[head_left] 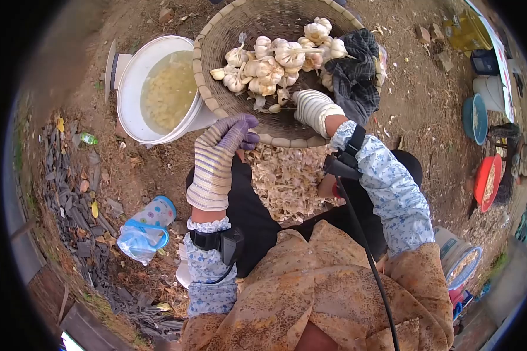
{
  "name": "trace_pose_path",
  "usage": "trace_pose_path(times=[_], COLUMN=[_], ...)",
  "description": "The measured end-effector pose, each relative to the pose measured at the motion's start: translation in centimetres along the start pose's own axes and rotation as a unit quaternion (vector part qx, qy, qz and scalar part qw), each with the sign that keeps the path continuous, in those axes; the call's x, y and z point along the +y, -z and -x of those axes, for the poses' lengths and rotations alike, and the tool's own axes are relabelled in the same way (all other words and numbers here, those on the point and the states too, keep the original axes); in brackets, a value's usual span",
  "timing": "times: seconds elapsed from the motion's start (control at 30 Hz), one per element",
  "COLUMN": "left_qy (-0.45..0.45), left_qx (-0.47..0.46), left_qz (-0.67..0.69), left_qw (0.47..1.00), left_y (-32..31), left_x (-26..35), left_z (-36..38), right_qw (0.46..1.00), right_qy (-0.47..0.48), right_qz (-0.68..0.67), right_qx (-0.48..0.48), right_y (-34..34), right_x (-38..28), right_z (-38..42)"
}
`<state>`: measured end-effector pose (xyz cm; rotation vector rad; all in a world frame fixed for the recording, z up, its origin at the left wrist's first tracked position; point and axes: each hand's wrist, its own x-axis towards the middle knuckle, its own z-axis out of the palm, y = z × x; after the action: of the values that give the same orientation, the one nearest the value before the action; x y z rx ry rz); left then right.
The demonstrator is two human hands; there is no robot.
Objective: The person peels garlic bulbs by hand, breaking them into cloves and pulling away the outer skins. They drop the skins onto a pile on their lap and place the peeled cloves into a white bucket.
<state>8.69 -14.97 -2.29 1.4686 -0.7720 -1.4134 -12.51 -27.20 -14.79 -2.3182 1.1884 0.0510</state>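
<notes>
A round woven basket (205,73) holds whole garlic bulbs (266,70) and a dark checked cloth (354,79). My left hand (222,158), in a striped glove with purple fingertips, is at the basket's near left rim, its fingers bent together; what they hold, if anything, is hidden. Inside the basket, just below the bulbs, is my right hand (316,111) in a whitish striped glove. Its fingers are curled and point down, and their tips are out of sight. Left of the basket, a white bucket (126,93) contains peeled cloves (167,96) in cloudy liquid.
Garlic skins (287,181) are heaped between the legs below the basket. A jug with a blue rim (158,213) and a plastic bag (139,240) lie at left. At right are a teal basin (468,120), a red basin (484,181) and a bucket (451,248).
</notes>
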Motion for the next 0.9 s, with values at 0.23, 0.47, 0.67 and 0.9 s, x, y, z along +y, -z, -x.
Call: trace_pose_path(times=[0.23,0.47,0.67,0.9], left_qy=[-0.097,-0.142,-0.209,-0.129], left_qx=[-0.08,-0.108,-0.018,-0.119], left_qz=[-0.101,0.057,-0.101,-0.008], left_qw=[0.987,0.982,0.972,0.984], left_y=[-2.0,-4.4,-4.5,-6.5], left_x=[-0.2,-1.4,-4.0,-1.4], left_z=[0.4,4.8,7.3,12.2], right_qw=[0.623,0.529,0.677,0.643], right_qy=[-0.136,-0.091,-0.047,-0.079], right_qz=[-0.766,-0.844,-0.729,-0.761], right_qx=[-0.083,0.001,0.089,0.044], right_y=[6.6,5.9,7.6,6.8], right_x=[-7.5,-11.1,-13.6,-12.2], right_z=[6.4,13.4,18.6,22.9])
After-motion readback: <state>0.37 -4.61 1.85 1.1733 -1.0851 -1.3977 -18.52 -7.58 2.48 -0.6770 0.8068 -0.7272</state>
